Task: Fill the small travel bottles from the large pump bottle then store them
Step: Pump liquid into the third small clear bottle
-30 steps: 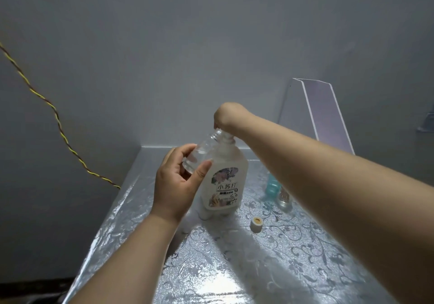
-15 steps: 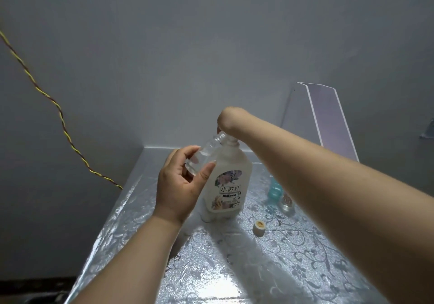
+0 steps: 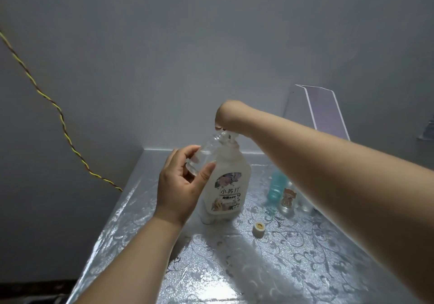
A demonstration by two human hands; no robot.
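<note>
The large pump bottle (image 3: 226,181) is milky white, its label printed with dusky purple-grey flowers and dark characters, and the small bottle (image 3: 203,153) tilted at its top is colourless and clear. The table cover (image 3: 270,261) is glittery silver with a scrolling floral pattern. On it lie a cream-yellow cap (image 3: 259,227) and a translucent turquoise bottle (image 3: 277,186), while a twisted yellow-and-brown cord (image 3: 54,106) crosses the grey wall (image 3: 164,45).

Desk (image 3: 305,268): glossy silver covering with embossed floral pattern. Pump bottle (image 3: 229,177): frosted translucent plastic with a smooth printed label. Small travel bottle (image 3: 204,153): clear, glossy. Teal bottle (image 3: 277,186): translucent plastic. Wall (image 3: 211,45): matt, smooth.
</note>
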